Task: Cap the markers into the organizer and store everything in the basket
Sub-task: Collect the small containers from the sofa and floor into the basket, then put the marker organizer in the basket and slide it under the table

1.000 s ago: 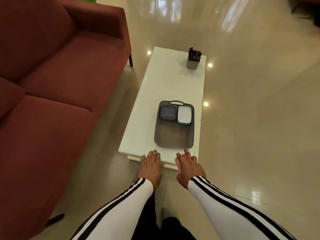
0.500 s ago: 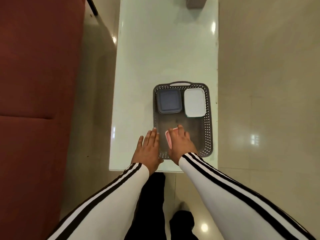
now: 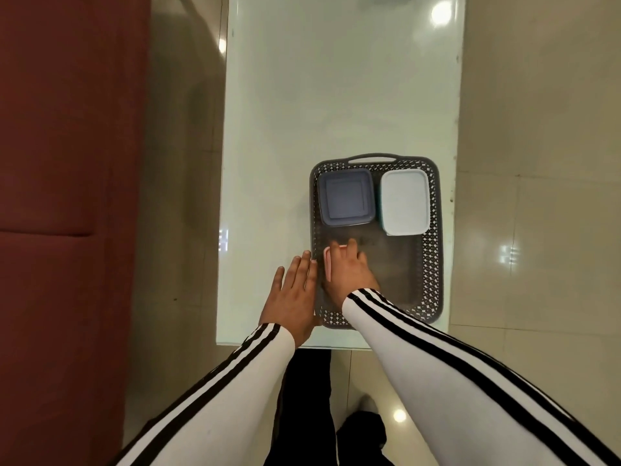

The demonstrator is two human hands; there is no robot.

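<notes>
Change in view: the head camera is now looking almost straight down over the near end of the tabletop (image 3: 336,95); a second ago it was taking in the whole length, with the organizer and its markers standing at the far end. Both are now lying outside the picture.
Change in hands: a second ago both were hovering at the near edge; now the right hand (image 3: 349,270) is reaching inside the basket (image 3: 437,247), and the left hand (image 3: 295,294) is lying flat just beside the basket's left wall.
Right hand: its fingers are curling over a small pink thing (image 3: 327,269), low in the near left of the basket; what the thing is I cannot tell.
Left hand: fingers are lying straight and together, holding nothing, probably steadying the basket.
Basket: it is sitting on the near right part of the tabletop, handle at the far side.
Meaning for the task: the storing seems to be starting with this pink item, while the organizer is not yet in the basket.
Count, in the basket: one grey-blue lidded container (image 3: 346,196) and one white lidded container (image 3: 405,201), standing side by side along the far wall; one pink thing.
Count, elsewhere: one basket, two hands, no markers showing.
Surroundings: a red sofa (image 3: 67,163) is running along the left.
</notes>
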